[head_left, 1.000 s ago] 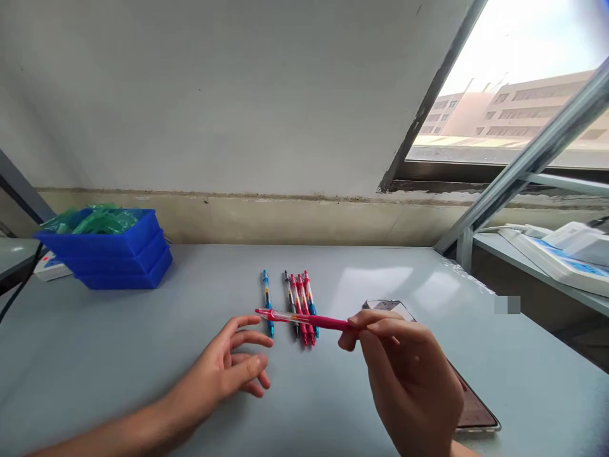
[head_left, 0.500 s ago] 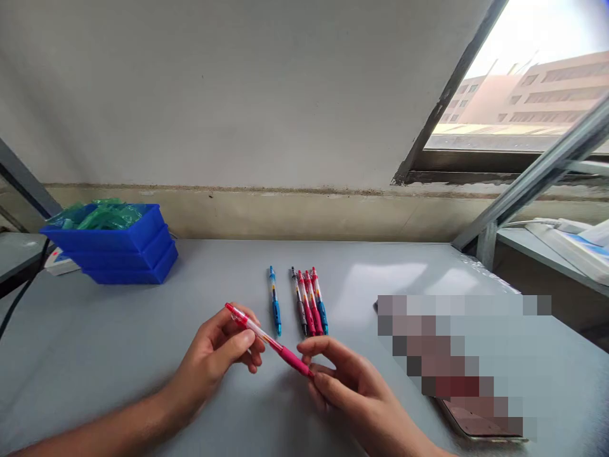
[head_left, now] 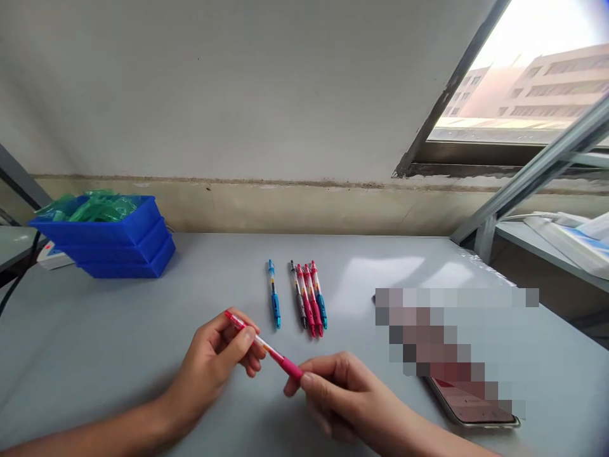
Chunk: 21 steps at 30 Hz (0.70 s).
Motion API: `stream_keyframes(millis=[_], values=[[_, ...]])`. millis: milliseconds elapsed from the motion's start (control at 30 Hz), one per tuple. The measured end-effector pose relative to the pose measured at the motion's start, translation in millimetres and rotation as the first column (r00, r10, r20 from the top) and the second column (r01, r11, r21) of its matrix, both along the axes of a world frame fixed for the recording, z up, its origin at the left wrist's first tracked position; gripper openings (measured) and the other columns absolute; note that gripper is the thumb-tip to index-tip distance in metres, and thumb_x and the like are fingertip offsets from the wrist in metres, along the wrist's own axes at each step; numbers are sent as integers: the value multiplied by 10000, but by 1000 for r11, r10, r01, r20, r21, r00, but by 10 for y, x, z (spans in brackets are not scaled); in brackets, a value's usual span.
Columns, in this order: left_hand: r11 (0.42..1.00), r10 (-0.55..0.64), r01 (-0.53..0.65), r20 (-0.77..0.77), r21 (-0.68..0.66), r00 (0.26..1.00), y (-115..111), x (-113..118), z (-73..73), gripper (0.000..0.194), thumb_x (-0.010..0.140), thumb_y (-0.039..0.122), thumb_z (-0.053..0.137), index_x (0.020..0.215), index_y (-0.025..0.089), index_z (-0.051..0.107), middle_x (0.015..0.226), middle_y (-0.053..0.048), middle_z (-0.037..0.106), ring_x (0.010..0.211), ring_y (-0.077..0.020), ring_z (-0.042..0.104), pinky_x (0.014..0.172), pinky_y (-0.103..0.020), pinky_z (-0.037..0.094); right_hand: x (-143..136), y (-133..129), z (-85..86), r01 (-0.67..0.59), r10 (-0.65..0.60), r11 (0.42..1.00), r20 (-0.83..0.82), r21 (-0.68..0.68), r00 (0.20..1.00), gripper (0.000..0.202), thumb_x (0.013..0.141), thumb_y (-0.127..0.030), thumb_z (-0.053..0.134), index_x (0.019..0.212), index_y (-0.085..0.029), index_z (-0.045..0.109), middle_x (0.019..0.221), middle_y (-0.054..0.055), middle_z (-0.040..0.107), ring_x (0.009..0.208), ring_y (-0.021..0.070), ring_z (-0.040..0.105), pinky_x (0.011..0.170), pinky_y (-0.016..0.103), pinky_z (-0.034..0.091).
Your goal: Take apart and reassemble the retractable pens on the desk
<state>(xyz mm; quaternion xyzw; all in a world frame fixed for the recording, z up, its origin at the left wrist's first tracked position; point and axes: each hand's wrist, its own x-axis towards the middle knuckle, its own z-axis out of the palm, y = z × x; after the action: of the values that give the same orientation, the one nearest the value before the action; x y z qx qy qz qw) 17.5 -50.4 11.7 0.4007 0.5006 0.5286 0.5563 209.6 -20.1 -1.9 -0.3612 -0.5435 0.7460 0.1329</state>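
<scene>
A red pen (head_left: 270, 350) with a clear barrel slants between my two hands above the table. My left hand (head_left: 219, 353) pinches its upper end between thumb and fingers, with the red push button sticking out past them. At the lower end, my right hand (head_left: 341, 388) closes thumb and fingertips on the pink-red rubber grip, hiding the tip. Beyond the hands a blue pen (head_left: 275, 295) lies alone. To its right is a close row of several pens: a black one (head_left: 299, 296), red ones (head_left: 306, 301) and one with a red top and blue grip (head_left: 320, 296).
Stacked blue bins (head_left: 114, 244) holding green plastic bags stand at the back left. A phone (head_left: 469, 400), partly pixelated, lies on the right of the grey table (head_left: 214, 273). A metal frame (head_left: 528, 174) slants up at the right, beside a window.
My right hand has shifted its fingers and now pinches the grip end firmly, covering the tip. The pen has moved slightly left. The view has shifted a little.
</scene>
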Motion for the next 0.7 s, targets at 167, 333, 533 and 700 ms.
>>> stream_keyframes(millis=[167, 333, 533, 700], values=[[1000, 17, -17, -40, -18, 999, -19, 17, -22, 224, 748, 351, 632, 655, 152, 585, 573, -8, 642, 490, -111, 562, 478, -230, 443, 5, -10, 1, 134, -207, 856, 94, 499, 974, 240, 754, -343, 573, 746, -128, 680, 495, -58, 371, 458, 80, 310, 440, 229, 258], [999, 50, -49, -16, 17, 999, -34, 39, 19, 195, 753, 347, 629, 708, 159, 595, 569, 0, 633, 503, -120, 561, 488, -240, 441, 7, -9, 5, 134, -143, 961, 19, 240, 990, 386, 766, -502, 552, 862, -138, 633, 566, -12, 529, 439, 88, 462, 413, 214, 341], [998, 46, -44, -29, 51, 999, -37, 26, 22, 178, 768, 335, 615, 721, 165, 592, 574, 0, 629, 512, -127, 561, 495, -249, 440, -23, 51, 51, 92, -93, 994, -22, -62, 995, 459, 754, -596, 537, 639, -153, 501, 472, -22, 549, 330, 45, 453, 326, 145, 295], [998, 39, -37, -33, 56, 999, -58, 18, 13, 161, 783, 319, 599, 723, 169, 591, 573, 5, 627, 523, -125, 562, 509, -248, 444, 9, 68, 24, 61, -87, 978, -127, -197, 988, 392, 779, -542, 557, 751, -154, 505, 521, -14, 600, 344, 46, 498, 319, 121, 311]])
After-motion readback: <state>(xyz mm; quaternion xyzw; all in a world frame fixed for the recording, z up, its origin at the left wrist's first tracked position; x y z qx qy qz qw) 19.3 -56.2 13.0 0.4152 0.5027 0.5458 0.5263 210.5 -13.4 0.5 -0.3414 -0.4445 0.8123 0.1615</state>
